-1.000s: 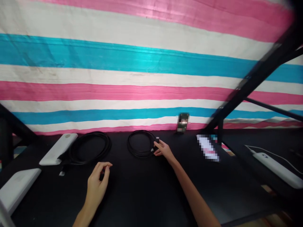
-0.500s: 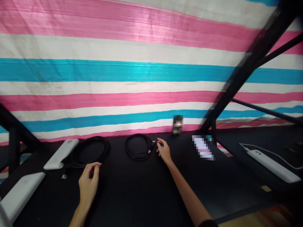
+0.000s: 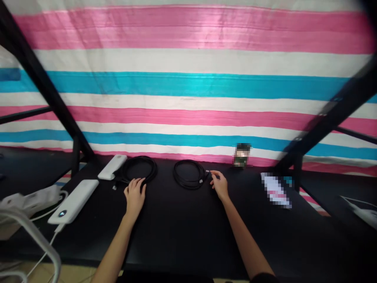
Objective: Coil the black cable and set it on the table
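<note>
Two coiled black cables lie on a black table (image 3: 182, 224) in front of a striped sheet. My left hand (image 3: 134, 195) rests flat on the table, fingertips at the near edge of the left coil (image 3: 138, 169). My right hand (image 3: 219, 185) sits just right of the second coil (image 3: 189, 174), fingers loosely apart beside its plug ends, holding nothing that I can see. A white power bank (image 3: 112, 167) lies at the left coil's far-left side.
A second white power bank (image 3: 73, 201) with a lit dot and a white lead lies at the table's left. A flat blurred item (image 3: 276, 190) lies to the right. Black frame bars slant up on both sides. A white power strip (image 3: 29, 196) sits far left.
My left hand moved forward to the left coil and flattened out. My right hand let go of the second coil's plug and sits beside it. The view swung left.
</note>
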### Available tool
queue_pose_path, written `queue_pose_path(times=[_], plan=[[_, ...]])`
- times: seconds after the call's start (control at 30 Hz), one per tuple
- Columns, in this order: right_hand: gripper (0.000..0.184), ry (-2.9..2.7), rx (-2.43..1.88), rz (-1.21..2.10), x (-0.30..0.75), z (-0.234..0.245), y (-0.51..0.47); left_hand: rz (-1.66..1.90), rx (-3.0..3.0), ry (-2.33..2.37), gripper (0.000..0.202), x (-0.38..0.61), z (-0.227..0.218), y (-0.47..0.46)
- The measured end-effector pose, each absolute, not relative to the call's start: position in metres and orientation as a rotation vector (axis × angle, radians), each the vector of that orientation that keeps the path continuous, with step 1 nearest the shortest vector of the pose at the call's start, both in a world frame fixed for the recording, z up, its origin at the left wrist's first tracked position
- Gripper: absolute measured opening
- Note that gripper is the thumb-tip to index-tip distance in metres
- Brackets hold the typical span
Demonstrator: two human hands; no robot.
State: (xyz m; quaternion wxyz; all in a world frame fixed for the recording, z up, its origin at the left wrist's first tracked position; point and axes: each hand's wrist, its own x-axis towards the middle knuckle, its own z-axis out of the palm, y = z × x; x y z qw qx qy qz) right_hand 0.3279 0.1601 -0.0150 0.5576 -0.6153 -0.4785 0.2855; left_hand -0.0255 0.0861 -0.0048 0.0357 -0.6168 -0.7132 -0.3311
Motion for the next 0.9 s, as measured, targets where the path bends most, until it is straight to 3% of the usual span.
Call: queue_pose_path(times=[0.23,0.9], plan=[[0.037,-1.129,-1.448,0.66,0.326,-0.014,0.151,-1.071,-1.847,-2.166,0.016,-0.027,0.005,0.07],[0.026,-1.189,-1.426,0.597,0.322,-0.018,0.144,-1.02,-1.936,-2.178,0.023,-0.033,0.005,0.068]])
